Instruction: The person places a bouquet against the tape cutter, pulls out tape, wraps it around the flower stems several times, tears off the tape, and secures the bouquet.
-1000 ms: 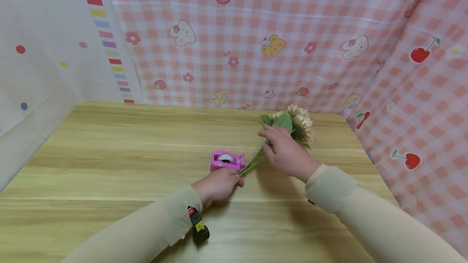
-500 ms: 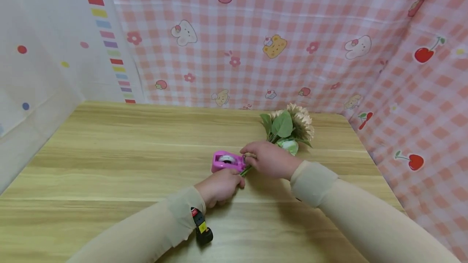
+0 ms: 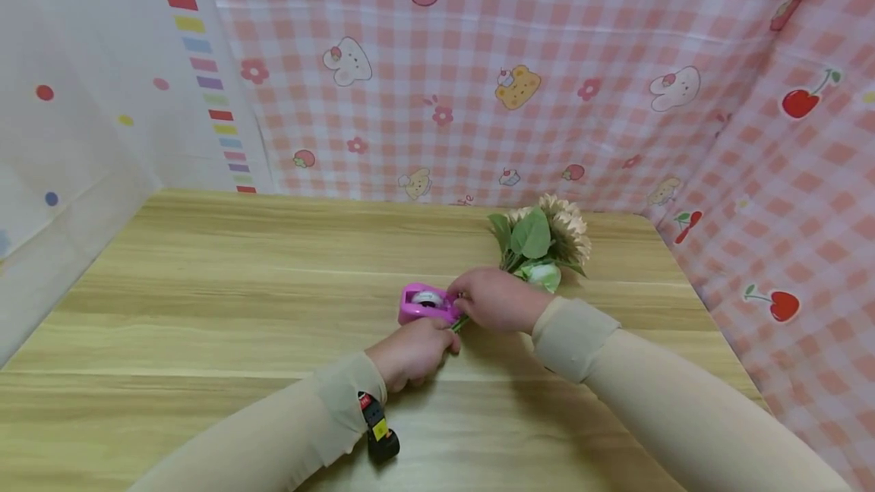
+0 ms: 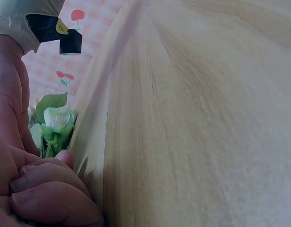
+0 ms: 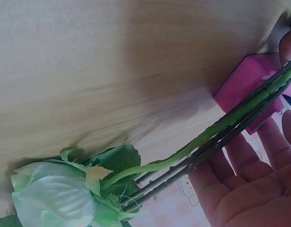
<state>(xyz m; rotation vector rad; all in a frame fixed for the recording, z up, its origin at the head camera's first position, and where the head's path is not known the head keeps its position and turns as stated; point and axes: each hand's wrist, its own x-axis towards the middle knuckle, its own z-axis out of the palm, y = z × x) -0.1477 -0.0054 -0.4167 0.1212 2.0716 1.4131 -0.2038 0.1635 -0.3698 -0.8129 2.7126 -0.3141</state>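
In the head view, my left hand (image 3: 415, 351) grips the lower ends of the green flower stems (image 3: 461, 323) near the middle of the table. The bunch points up and right, with a large pale flower (image 3: 569, 228), broad leaves (image 3: 531, 233) and a white-green rose (image 5: 55, 197). A pink tape dispenser (image 3: 410, 311) with a roll of tape (image 3: 427, 298) stands just behind the left hand. My right hand (image 3: 502, 299) reaches over the stems, its fingertips right at the dispenser's cutter end. In the right wrist view its fingers pass beyond the stems; whether they pinch tape, I cannot tell.
The wood-grain table (image 3: 225, 287) extends around both hands. Behind it hangs a pink checked cloth (image 3: 437, 74), with another on the right side and a white dotted cloth (image 3: 82, 97) at left. A black strap with a small device (image 3: 380, 431) hangs from the left wrist.
My right hand has moved from the leaves down and left along the stems to the dispenser's cutter end, uncovering the rose. My left hand has kept its grip on the stems.
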